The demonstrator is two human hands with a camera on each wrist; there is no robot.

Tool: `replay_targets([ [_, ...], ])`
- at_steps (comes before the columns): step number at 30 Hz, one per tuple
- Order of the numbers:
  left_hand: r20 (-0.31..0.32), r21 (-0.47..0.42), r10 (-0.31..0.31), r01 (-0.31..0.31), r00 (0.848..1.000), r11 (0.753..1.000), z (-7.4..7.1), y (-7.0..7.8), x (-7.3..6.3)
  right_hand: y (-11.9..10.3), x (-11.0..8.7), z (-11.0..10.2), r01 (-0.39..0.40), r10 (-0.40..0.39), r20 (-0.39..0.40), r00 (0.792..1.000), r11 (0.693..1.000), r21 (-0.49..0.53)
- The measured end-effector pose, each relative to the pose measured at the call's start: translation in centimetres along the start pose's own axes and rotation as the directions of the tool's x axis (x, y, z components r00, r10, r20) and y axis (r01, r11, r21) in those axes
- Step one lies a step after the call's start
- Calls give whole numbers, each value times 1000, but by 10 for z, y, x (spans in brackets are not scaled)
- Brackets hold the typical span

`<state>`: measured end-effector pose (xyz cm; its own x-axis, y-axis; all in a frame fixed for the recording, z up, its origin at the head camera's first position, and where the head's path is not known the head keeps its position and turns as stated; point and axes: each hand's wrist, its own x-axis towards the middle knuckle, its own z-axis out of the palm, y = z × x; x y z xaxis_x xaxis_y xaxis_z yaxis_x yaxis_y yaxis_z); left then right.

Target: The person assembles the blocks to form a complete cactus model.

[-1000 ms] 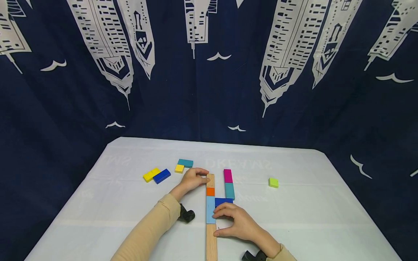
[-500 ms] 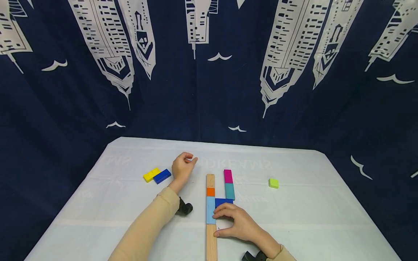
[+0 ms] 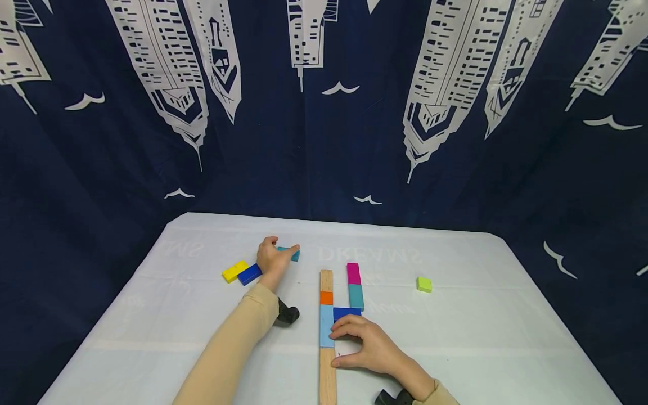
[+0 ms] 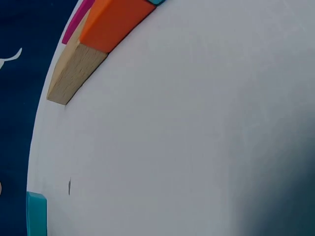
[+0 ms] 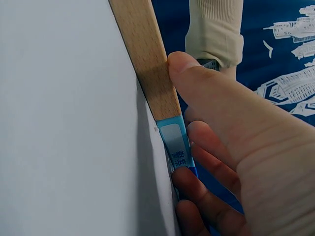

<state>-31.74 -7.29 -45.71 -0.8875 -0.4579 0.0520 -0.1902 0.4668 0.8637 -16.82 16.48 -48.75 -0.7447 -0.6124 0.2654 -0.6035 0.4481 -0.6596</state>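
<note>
My left hand (image 3: 273,260) is at the teal block (image 3: 295,255) at the back left, thumb reaching over it and fingers apart from the thumb. It covers part of that block and the spot beside it. My right hand (image 3: 372,346) rests at the row of blocks, thumb touching the long wooden block (image 5: 150,64) and fingers at the light blue block (image 3: 326,326). Farther up the row lie an orange block (image 3: 326,298) and a short wooden block (image 3: 326,280). A dark blue block (image 3: 346,313) juts out sideways from the light blue one.
Right of the row stand a second teal block (image 3: 356,296) and a magenta block (image 3: 354,273), end to end. A yellow block (image 3: 234,271) and another dark blue block (image 3: 249,274) touch at the left. A lime block (image 3: 424,284) lies far right on the white tabletop (image 3: 481,337).
My left hand has left the short wooden block at the row's far end and moved left and back to the teal block. The right hand and the row have stayed put.
</note>
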Motion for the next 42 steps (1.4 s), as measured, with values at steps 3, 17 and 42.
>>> replay_targets([
  [3,-27,36,-8,9,1000,999,4,0,0,0,0,0,-3,3,1,1000,1000,3],
  [17,2,199,28,-28,1000,980,12,-4,-4,1,1,1,14,-14,-6,1000,1000,3],
  [42,269,28,154,-168,951,985,28,22,-15,2,0,0,21,-21,-10,1000,1000,0],
])
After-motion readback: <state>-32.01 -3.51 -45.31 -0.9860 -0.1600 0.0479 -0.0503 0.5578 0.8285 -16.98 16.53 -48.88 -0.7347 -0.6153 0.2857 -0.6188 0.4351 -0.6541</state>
